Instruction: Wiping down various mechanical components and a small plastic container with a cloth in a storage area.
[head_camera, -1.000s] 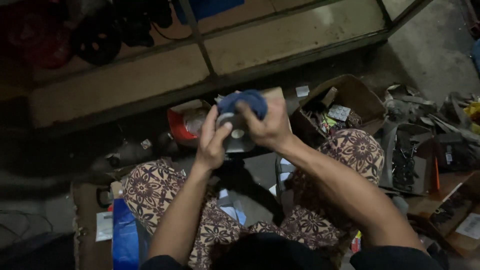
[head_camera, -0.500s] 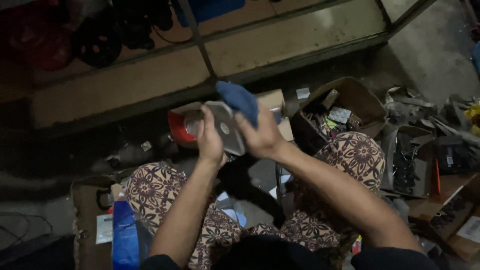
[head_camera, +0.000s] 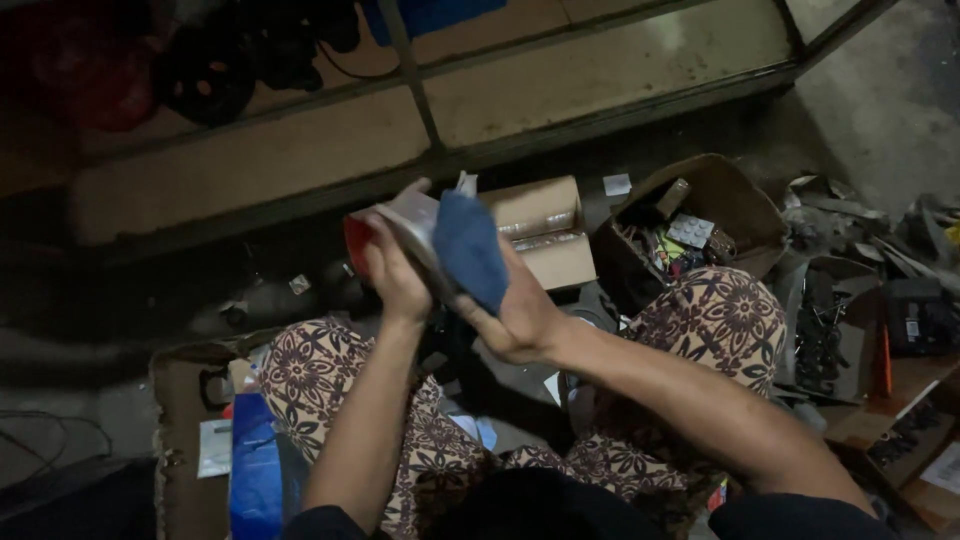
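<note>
I sit on the floor with patterned trousers over my knees. My left hand grips a flat grey metal part at its left edge and holds it up, tilted. My right hand presses a dark blue cloth against the face of that part from the right. Both hands are raised in front of me, close together above my lap.
A closed cardboard box lies just behind my hands, with a red object beside it. An open brown box of small parts stands at the right. Tools and scraps crowd the far right. A blue container stands by my left knee.
The part has turned from flat-on to edge-on and moved left and up. The blue cloth slid down its face under my right hand.
</note>
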